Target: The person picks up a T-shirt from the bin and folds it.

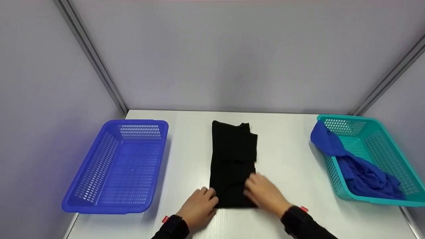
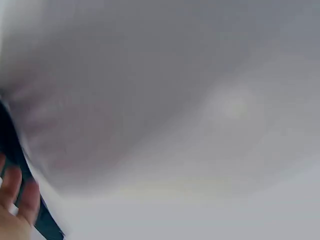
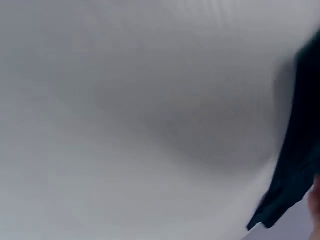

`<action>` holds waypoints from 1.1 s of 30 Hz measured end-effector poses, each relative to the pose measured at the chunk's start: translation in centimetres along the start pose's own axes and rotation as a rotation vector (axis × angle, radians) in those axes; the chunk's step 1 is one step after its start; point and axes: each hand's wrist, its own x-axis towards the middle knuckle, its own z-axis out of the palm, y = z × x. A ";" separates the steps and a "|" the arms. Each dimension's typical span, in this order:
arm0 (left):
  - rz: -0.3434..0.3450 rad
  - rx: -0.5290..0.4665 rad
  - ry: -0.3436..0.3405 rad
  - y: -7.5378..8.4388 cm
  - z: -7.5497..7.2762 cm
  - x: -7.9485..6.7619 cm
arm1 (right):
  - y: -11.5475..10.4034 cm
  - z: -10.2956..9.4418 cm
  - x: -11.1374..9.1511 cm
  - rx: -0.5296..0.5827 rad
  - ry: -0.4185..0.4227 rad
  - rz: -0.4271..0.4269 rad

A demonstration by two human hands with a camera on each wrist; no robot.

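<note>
A black garment (image 1: 234, 149) lies folded into a long strip on the white table, with a short sleeve-like flap along its right edge. At its near left corner is my left hand (image 1: 199, 204), fingers loosely bent and fingertips at the cloth's edge. In the left wrist view, the fingers (image 2: 29, 202) show beside the dark cloth, slightly apart. My right hand (image 1: 264, 194) rests on the near right part of the garment, its fingertips bent and somewhat blurred. Only a sliver of that hand enters the right wrist view, beside the dark cloth (image 3: 295, 145).
To the left stands a blue plastic basket (image 1: 114, 209) with slotted walls and nothing inside. A teal basket (image 1: 391, 142) on the right holds a crumpled blue cloth (image 1: 365, 174), part of it draped over the left rim. Grey panels (image 1: 245, 59) enclose the table's back and sides.
</note>
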 end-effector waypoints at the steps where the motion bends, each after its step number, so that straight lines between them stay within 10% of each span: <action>1: 0.040 0.035 0.015 0.0 0.0 0.0 | -0.3 -0.3 -0.7 0.022 -0.040 -0.063; 6: 0.199 0.281 0.053 -0.1 -0.4 0.6 | -1.1 -0.7 -3.4 0.008 -0.076 -0.198; 11: 0.231 0.378 0.094 -0.4 -0.8 1.2 | -1.1 -0.7 -3.4 -0.002 0.047 -0.116; 18: -0.043 -0.231 0.265 0.1 -4.5 2.0 | -1.6 -5.2 -1.7 0.634 -0.023 0.464; 26: -0.288 -0.834 0.171 0.2 -8.7 3.7 | -2.0 -8.0 -0.5 1.142 -0.103 0.699; 33: -0.496 -0.896 0.154 -0.7 -7.6 6.1 | -1.3 -6.6 0.0 1.267 -0.170 0.969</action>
